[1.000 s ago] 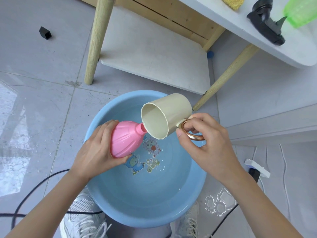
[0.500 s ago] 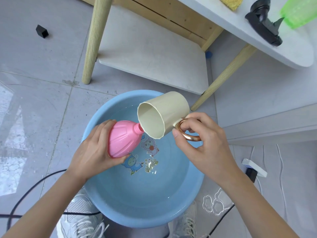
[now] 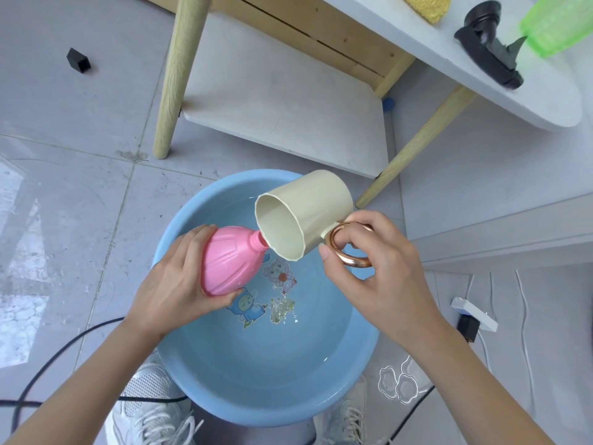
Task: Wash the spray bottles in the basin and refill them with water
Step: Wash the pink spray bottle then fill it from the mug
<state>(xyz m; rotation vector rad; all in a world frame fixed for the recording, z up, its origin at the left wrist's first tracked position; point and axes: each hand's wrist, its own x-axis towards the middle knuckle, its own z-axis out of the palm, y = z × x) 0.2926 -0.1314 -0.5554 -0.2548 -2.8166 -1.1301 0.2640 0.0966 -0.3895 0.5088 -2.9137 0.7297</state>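
Just under both grips sits the blue basin (image 3: 256, 380); above it the left hand (image 3: 170, 287) curls fingers and thumb round the belly of the pink spray bottle (image 3: 229, 261), capless, its neck tipped toward the right hand (image 3: 372, 281). That hand pinches the copper ring handle (image 3: 348, 252) of a cream mug (image 3: 308, 210) tilted with its lip at the bottle's neck. Beyond the grips, on the white table (image 3: 529, 101), lie a black spray head (image 3: 487, 49) and a green bottle (image 3: 558, 24), well apart from the hands.
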